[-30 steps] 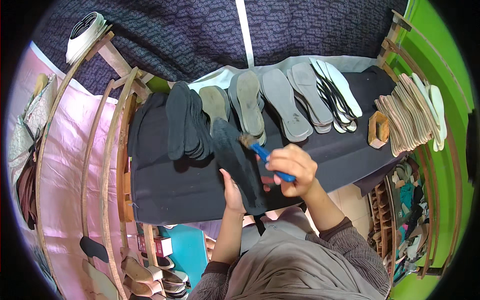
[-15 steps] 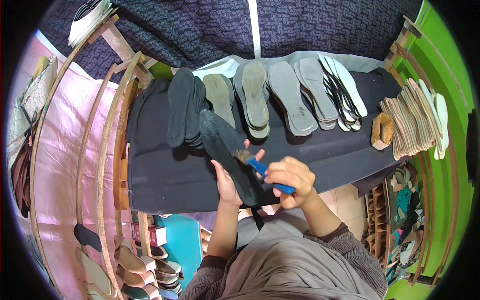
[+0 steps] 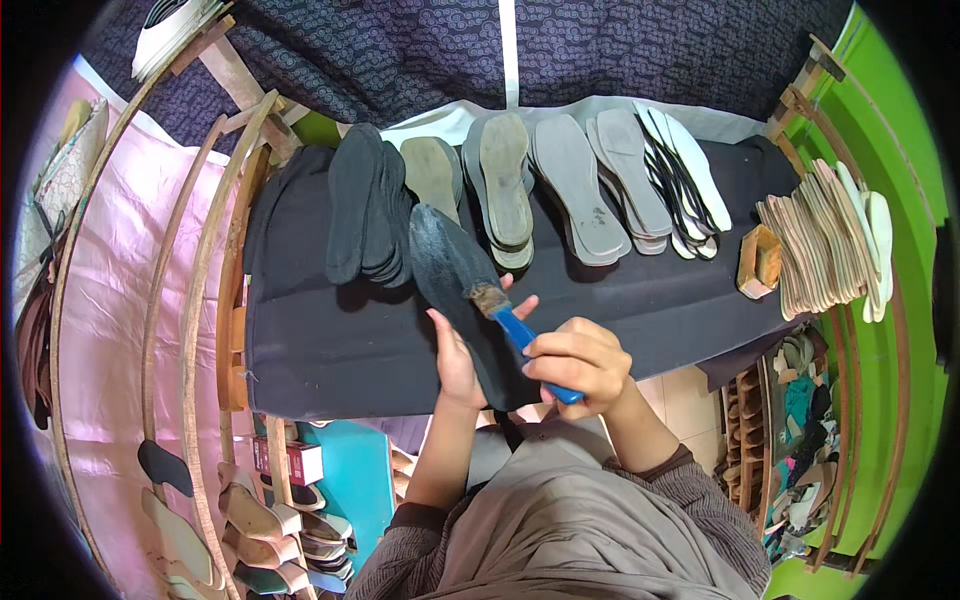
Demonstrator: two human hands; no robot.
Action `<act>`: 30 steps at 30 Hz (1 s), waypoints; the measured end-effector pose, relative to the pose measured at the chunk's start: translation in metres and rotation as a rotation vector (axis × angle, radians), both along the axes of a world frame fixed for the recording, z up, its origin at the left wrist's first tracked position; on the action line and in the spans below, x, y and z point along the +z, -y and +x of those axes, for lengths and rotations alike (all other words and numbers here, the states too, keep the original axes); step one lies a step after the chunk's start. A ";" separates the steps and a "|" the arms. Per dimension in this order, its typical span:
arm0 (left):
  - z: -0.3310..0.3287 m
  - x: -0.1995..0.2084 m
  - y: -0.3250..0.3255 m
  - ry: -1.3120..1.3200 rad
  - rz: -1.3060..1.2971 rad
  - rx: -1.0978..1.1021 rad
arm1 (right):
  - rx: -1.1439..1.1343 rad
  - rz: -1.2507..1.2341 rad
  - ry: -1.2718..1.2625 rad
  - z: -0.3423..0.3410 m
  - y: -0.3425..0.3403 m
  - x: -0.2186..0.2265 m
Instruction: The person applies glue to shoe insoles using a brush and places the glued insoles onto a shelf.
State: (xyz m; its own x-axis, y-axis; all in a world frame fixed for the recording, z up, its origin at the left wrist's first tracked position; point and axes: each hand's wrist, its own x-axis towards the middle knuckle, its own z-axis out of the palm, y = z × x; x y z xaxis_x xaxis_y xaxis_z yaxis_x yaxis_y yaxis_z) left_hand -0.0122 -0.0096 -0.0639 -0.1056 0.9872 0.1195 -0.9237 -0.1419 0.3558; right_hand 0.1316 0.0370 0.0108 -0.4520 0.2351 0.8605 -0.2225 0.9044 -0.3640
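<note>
A long black shoe sole point(image 3: 440, 255) lies slanted across my left hand point(image 3: 457, 370), which grips it near its middle, the thumb on one edge and fingertips showing past the other. A wet-looking, whitish sheen covers its far half. My right hand point(image 3: 585, 365) is closed round the blue handle of a paintbrush point(image 3: 515, 328). The brush's brownish bristles rest on the sole, close to my left fingertips. Just beyond the sole's far tip lies a stack of black soles point(image 3: 358, 205), and beside that a stack with an olive-grey sole point(image 3: 432, 175) on top.
On the black-covered table point(image 3: 320, 350), more stacks of grey soles point(image 3: 575, 180) and white soles point(image 3: 695, 170) stand along the back. At right are a small open box point(image 3: 760, 262) and a row of beige soles point(image 3: 815, 240). Wooden rails point(image 3: 205, 270) flank the left side.
The sole in my left hand has shifted slightly, its far tip now a little farther right and away from me. The brush stays on its surface, its handle now steeper.
</note>
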 end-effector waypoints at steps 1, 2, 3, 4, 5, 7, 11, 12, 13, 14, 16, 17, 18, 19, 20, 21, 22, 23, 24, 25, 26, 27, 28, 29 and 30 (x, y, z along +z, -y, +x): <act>0.004 0.002 0.001 -0.109 -0.070 0.029 | -0.044 0.038 -0.012 0.000 -0.001 -0.001; 0.004 0.000 0.001 -0.124 -0.079 0.031 | -0.040 0.020 -0.015 0.002 0.000 -0.002; 0.002 -0.002 0.001 -0.126 -0.075 0.035 | -0.035 0.024 -0.016 0.005 0.002 -0.005; -0.002 -0.005 0.002 -0.098 -0.068 0.020 | 0.028 -0.016 -0.011 0.009 0.005 -0.011; -0.003 -0.007 0.002 -0.069 -0.062 0.001 | 0.088 -0.058 -0.004 0.013 0.007 -0.013; -0.004 -0.008 0.001 -0.093 -0.076 0.003 | 0.100 -0.060 0.037 0.013 0.007 -0.011; -0.002 -0.001 0.008 -0.020 -0.090 -0.145 | -0.015 -0.092 -0.084 0.002 -0.013 0.004; -0.001 -0.001 0.009 -0.087 -0.103 -0.172 | -0.093 -0.034 -0.105 0.000 -0.018 0.013; 0.000 -0.002 0.010 -0.154 -0.116 -0.199 | -0.171 0.023 -0.125 -0.002 -0.023 0.019; 0.001 -0.002 0.010 -0.223 -0.130 -0.225 | -0.211 0.059 -0.138 -0.003 -0.030 0.021; 0.005 -0.001 0.011 -0.207 -0.103 -0.256 | -0.267 0.071 -0.176 -0.004 -0.035 0.021; 0.004 -0.001 0.011 -0.191 -0.081 -0.276 | -0.260 0.071 -0.178 -0.005 -0.033 0.019; 0.003 -0.001 0.011 -0.192 -0.081 -0.270 | -0.189 0.072 -0.120 -0.003 -0.028 0.016; 0.001 -0.001 0.009 -0.188 -0.116 -0.208 | -0.119 0.074 -0.063 -0.002 -0.022 0.013; -0.001 -0.001 0.008 -0.184 -0.151 -0.148 | -0.005 0.055 -0.002 0.001 -0.019 0.008; -0.002 -0.002 0.006 -0.180 -0.186 -0.088 | 0.071 0.035 0.058 0.002 -0.013 0.003; -0.001 0.000 0.007 -0.104 -0.220 -0.064 | 0.103 -0.003 0.088 0.003 -0.009 0.002; 0.000 0.001 0.007 -0.105 -0.220 -0.069 | 0.129 -0.044 0.118 0.005 -0.005 0.004; 0.001 0.001 0.007 -0.144 -0.214 -0.054 | 0.124 -0.044 0.117 0.004 -0.005 0.004; 0.002 0.001 0.007 -0.183 -0.208 -0.039 | 0.085 -0.084 0.075 0.003 -0.007 0.006; 0.000 0.000 0.006 -0.150 -0.207 -0.063 | 0.045 -0.120 0.031 0.001 -0.010 0.008; -0.004 -0.005 0.005 -0.152 -0.205 -0.067 | 0.041 -0.118 0.029 0.000 -0.014 0.011; -0.007 -0.010 0.005 -0.113 -0.132 -0.173 | -0.020 -0.116 -0.028 -0.001 -0.018 0.015; -0.008 -0.013 0.004 -0.074 -0.060 -0.278 | -0.079 -0.115 -0.086 -0.002 -0.021 0.017; -0.006 -0.012 0.005 -0.210 -0.174 -0.188 | -0.117 -0.086 -0.152 -0.005 -0.022 0.015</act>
